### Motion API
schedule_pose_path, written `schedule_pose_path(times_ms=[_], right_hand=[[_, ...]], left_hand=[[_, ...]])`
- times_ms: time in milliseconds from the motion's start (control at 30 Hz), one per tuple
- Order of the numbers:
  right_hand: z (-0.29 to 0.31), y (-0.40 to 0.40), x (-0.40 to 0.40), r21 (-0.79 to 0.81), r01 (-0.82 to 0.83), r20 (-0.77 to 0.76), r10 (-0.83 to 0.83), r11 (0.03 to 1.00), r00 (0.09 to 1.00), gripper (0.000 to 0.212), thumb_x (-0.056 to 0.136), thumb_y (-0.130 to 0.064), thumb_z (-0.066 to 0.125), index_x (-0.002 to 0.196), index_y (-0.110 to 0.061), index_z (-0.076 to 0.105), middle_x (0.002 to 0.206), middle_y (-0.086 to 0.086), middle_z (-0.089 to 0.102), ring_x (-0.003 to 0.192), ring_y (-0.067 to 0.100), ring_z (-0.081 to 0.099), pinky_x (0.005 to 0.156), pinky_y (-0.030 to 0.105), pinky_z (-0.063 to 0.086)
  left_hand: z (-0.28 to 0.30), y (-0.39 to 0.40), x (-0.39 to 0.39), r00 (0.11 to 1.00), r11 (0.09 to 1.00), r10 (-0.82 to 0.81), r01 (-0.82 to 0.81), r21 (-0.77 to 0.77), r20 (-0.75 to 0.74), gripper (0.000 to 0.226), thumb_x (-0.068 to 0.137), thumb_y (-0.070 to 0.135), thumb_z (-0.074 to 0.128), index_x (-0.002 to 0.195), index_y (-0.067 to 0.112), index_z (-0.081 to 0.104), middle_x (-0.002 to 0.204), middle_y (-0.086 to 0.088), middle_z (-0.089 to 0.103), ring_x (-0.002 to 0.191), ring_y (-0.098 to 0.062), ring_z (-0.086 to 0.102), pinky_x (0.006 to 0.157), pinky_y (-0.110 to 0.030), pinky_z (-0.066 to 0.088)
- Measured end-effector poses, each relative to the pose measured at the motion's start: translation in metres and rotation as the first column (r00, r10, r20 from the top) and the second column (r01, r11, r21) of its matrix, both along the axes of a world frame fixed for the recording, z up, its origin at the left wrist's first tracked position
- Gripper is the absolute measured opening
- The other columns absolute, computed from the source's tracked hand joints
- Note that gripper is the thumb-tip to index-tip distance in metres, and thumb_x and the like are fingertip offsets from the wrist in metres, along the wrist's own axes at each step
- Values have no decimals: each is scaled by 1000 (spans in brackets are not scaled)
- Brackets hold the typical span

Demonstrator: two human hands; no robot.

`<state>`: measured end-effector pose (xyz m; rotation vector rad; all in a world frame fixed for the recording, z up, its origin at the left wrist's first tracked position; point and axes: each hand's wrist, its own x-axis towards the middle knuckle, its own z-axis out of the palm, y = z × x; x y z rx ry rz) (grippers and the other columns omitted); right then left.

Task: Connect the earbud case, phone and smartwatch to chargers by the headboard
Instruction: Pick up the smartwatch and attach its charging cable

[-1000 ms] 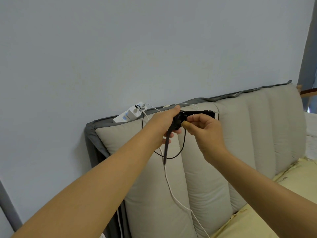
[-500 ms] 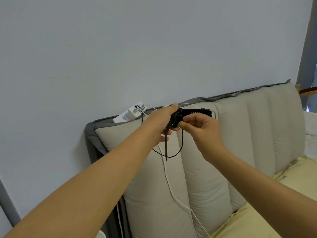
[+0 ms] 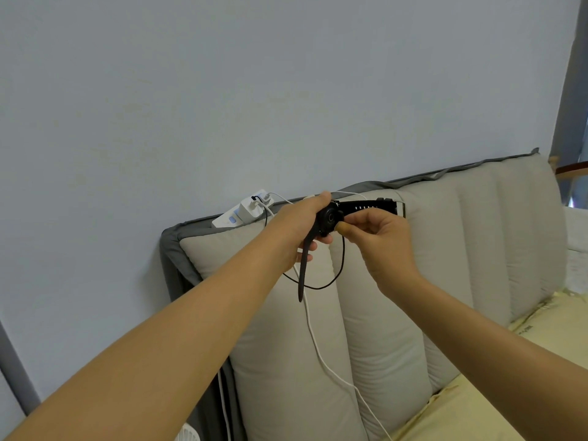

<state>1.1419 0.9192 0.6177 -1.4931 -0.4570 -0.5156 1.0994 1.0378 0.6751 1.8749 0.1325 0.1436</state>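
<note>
Two hands meet in front of the headboard [image 3: 445, 249], just below its top edge, left of middle. Left hand [image 3: 300, 227]: thumb along the top, fingers curled under the round body of one black smartwatch [image 3: 329, 219]. One strap runs right along the top edge; the other hangs down over the cushion face. Right hand [image 3: 378, 232]: thumb and forefinger pinch at the watch's right rim, where one black cable [image 3: 342, 265] meets it; what sits between the fingertips is too small to tell. That cable loops down and back up to one white power strip [image 3: 245, 211] on the headboard's top-left corner, against the wall [image 3: 254, 90]. One white cable [image 3: 318, 345] trails down the cushions toward yellow bedding [image 3: 509, 393] lower right. Cushion face right of the hands lies open.
</note>
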Motion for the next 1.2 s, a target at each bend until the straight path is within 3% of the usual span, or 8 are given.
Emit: schedule_pose_path(times_ms=[333, 500, 633, 833, 967, 1100, 1200], right_hand=[[0, 1, -5, 26, -13, -2, 13, 1000, 1000, 18, 78, -5, 72, 72, -20, 67, 73, 1, 67, 72, 14, 63, 73, 26, 54], [1, 3, -6, 10, 12, 14, -13, 1000, 1000, 16, 80, -5, 70, 75, -21, 67, 74, -1, 67, 73, 13, 64, 75, 26, 55], [0, 3, -4, 19, 29, 7, -30, 999, 1000, 15, 79, -8, 72, 74, -22, 67, 75, 2, 68, 75, 18, 65, 76, 31, 56], [1, 2, -4, 23, 19, 10, -19, 1000, 1000, 18, 79, -7, 72, 72, -23, 66, 75, 2, 68, 79, 22, 66, 79, 32, 56], [1, 1, -4, 27, -3, 14, 2, 1000, 1000, 19, 79, -5, 71, 73, -23, 66, 74, 0, 68, 75, 14, 66, 75, 25, 55], [2, 1, -5, 44, -55, -6, 56, 997, 998, 19, 81, -2, 68, 76, -19, 66, 70, -4, 66, 59, -6, 60, 59, 8, 47], [3, -1, -5, 74, -100, -52, 104, 992, 993, 13, 83, -1, 65, 79, -13, 65, 70, -2, 63, 53, -9, 56, 54, 4, 43]], left_hand=[[1, 1, -4, 1000, 1000, 7, -7, 25, 13, 35, 92, 54, 45, 89, 23, 60, 74, -4, 64, 67, -15, 48, 68, -29, 44], [0, 0, -4, 1000, 999, 8, -9, 33, 18, 41, 91, 54, 46, 102, 18, 61, 76, -4, 64, 70, -16, 49, 69, -30, 45], [-2, 1, -4, 1000, 999, 15, -15, 36, 16, 41, 89, 55, 48, 99, 18, 62, 75, -4, 65, 73, -16, 50, 75, -32, 46], [-1, 1, -3, 999, 999, 30, -31, 34, 21, 45, 88, 56, 49, 105, 16, 62, 74, -4, 65, 68, -13, 51, 70, -29, 45], [-2, 1, -2, 999, 999, 35, -35, 41, 5, 44, 88, 57, 50, 101, 17, 62, 74, -4, 66, 72, -15, 51, 69, -29, 45], [-2, 1, -1, 999, 999, 31, -32, 36, 14, 43, 88, 57, 50, 101, 18, 62, 75, -5, 66, 72, -15, 51, 70, -29, 46], [-2, 0, -1, 999, 999, 21, -21, 32, 24, 43, 88, 56, 49, 101, 18, 62, 75, -5, 66, 70, -14, 52, 71, -29, 46]])
